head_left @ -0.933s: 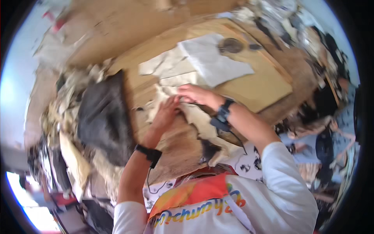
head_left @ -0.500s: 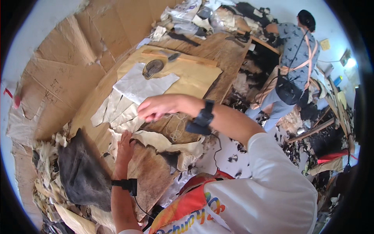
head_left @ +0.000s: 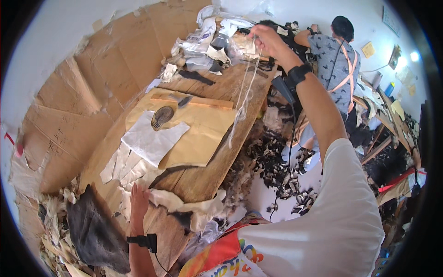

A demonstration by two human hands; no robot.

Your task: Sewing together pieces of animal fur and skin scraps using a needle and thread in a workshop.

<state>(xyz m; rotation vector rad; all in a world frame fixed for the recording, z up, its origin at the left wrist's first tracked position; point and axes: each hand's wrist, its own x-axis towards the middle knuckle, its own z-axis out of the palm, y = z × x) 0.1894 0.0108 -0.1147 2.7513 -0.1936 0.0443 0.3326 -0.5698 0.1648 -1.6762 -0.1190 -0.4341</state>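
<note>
My right hand [head_left: 266,40] is raised high over the table's far right end, fingers pinched. Long pale thread [head_left: 245,92] hangs from it in several strands, down past the table's right edge; whether the fingers also hold a needle is too small to see. My left hand [head_left: 139,198] lies flat with fingers stretched on a cream hide piece [head_left: 168,199] with curled edges. Beyond that hand are cream leather strips [head_left: 127,166] and a white cut piece [head_left: 152,138] on a tan paper sheet [head_left: 207,134]. A dark oval object with tines [head_left: 162,115] rests there.
A wooden strip [head_left: 207,102] and a metal blade-like tool [head_left: 183,100] lie on the paper. A dark pelt [head_left: 94,231] hangs at the left near corner. Cardboard [head_left: 69,111] lines the left wall. Black scraps [head_left: 265,159] cover the floor; another person [head_left: 339,64] works at the far right.
My right hand has swung up and away to the far right, drawing the once-looped thread out long. My left hand stays on the hide. The view has shifted somewhat.
</note>
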